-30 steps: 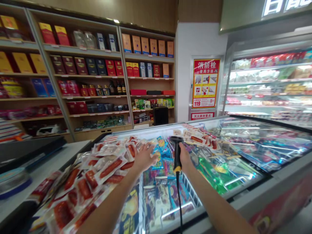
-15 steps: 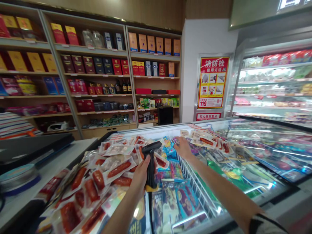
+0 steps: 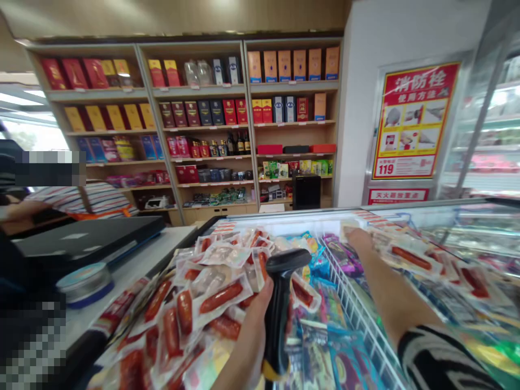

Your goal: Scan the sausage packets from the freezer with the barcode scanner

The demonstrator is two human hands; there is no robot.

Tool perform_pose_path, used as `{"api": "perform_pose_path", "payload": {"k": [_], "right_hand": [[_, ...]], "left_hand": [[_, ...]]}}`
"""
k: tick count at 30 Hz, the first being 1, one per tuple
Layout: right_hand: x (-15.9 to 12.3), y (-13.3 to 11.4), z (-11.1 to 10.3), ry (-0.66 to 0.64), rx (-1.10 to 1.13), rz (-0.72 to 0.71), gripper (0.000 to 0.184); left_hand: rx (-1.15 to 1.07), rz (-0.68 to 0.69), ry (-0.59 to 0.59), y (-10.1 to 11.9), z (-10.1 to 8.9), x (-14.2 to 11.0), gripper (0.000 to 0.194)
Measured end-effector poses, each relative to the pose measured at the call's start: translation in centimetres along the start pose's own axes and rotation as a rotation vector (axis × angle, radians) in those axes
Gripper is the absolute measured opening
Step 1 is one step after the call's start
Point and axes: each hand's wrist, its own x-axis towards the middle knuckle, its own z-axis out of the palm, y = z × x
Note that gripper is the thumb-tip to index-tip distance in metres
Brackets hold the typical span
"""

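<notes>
A black handheld barcode scanner point(image 3: 277, 303) with a yellow-edged base stands upright in my left hand point(image 3: 254, 319), my fingers wrapped round its grip. Vacuum-packed sausages point(image 3: 221, 298) lie heaped on the freezer's glass just left of it, and one more sausage pack point(image 3: 305, 292) shows to its right. My right hand point(image 3: 359, 241) reaches to the far side of the freezer, at a pale packet near the end of a row of sausage packs point(image 3: 412, 257). Its fingers are blurred and partly hidden, so their grip on the packet is unclear.
A white wire basket divider point(image 3: 357, 303) and bagged ice creams point(image 3: 317, 346) show in the freezer. On the left counter are a dark flat device point(image 3: 93, 244) and a round tin point(image 3: 84, 281). A person in a striped top point(image 3: 93, 197) is behind it. Shelves of boxes point(image 3: 203, 114) line the wall.
The view has swung left and come closer. My right hand has moved right, to the pale packet by the sausage row. The scanner stays in my left hand and looks nearer.
</notes>
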Motion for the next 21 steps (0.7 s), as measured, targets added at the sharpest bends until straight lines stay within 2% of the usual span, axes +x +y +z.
{"api": "perform_pose_path", "payload": {"k": [4, 9, 11, 14, 15, 16, 18, 20, 21], "right_hand": [[-1.0, 0.3, -0.3, -0.065, 0.061, -0.027, 0.031], [-7.1, 1.7, -2.0, -0.190, 0.215, -0.080, 0.022], [-10.0, 3.0, -3.0, -0.301, 0.260, -0.093, 0.021], [-12.8, 4.8, -4.7, -0.501, 0.230, -0.024, 0.035], [-13.2, 5.1, -5.1, -0.494, 0.180, -0.010, 0.040], [-13.5, 5.2, -5.3, -0.430, 0.119, -0.015, 0.044], [-13.8, 4.8, -5.0, -0.216, 0.029, -0.081, 0.045], [-14.3, 4.2, -4.2, -0.084, 0.093, -0.165, 0.039], [-14.6, 3.8, -3.7, -0.074, 0.195, -0.195, 0.035]], "left_hand": [[-0.087, -0.077, -0.062, 0.3, 0.5, -0.4, 0.046], [-0.171, -0.051, -0.179, 0.8, -0.2, -0.9, 0.041], [-0.191, -0.054, -0.230, 1.2, -0.9, -1.3, 0.038], [-0.200, -0.080, -0.317, 1.6, -2.2, -1.7, 0.039], [-0.198, -0.100, -0.353, 1.7, -2.5, -1.7, 0.039], [-0.193, -0.117, -0.389, 1.8, -2.7, -1.7, 0.040], [-0.177, -0.133, -0.461, 1.7, -2.9, -1.5, 0.040], [-0.164, -0.123, -0.532, 1.6, -2.9, -1.6, 0.039], [-0.162, -0.117, -0.563, 1.4, -2.8, -1.7, 0.038]]}}
